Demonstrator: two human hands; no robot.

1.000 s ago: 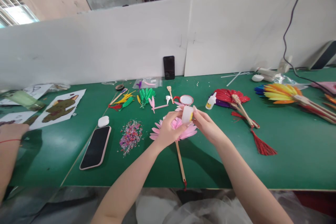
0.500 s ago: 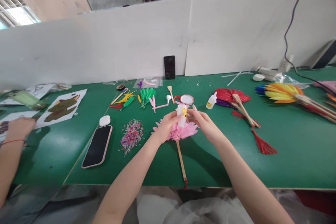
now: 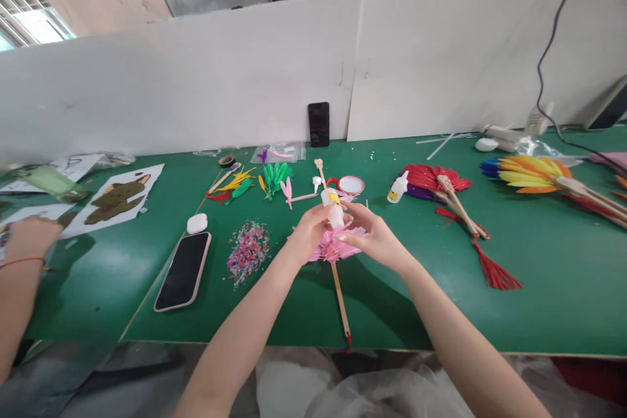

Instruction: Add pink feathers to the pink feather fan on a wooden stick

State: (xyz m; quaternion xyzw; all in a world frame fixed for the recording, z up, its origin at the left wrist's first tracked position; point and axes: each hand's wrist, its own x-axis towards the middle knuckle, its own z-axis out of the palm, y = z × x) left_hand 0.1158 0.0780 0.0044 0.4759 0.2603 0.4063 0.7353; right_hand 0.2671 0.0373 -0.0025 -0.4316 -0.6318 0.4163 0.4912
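A small white glue bottle (image 3: 335, 214) with a yellow label is tilted above the pink feather fan. My left hand (image 3: 313, 230) grips it from the left side. On the other side, my right hand (image 3: 375, 232) closes its thumb and fingers around the bottle's lower end. Beneath both hands, the pink feather fan (image 3: 336, 249) lies flat, its wooden handle pointing toward me with a red cord at the tip. A white nozzle cap (image 3: 317, 183) sits beyond the hands, near a roll of tape (image 3: 351, 185) and loose pink feathers (image 3: 289, 192).
To the left are a pile of colourful flakes (image 3: 247, 249), a phone (image 3: 183, 272) and green feathers (image 3: 277, 177). Another glue bottle (image 3: 397, 189), a red fan (image 3: 435, 177) and a rainbow fan (image 3: 526, 173) lie right. A co-worker's hand (image 3: 34, 238) rests at far left.
The glue bottle has tipped over further and moved slightly left. My right hand has come in from beside it and closed on its lower end.
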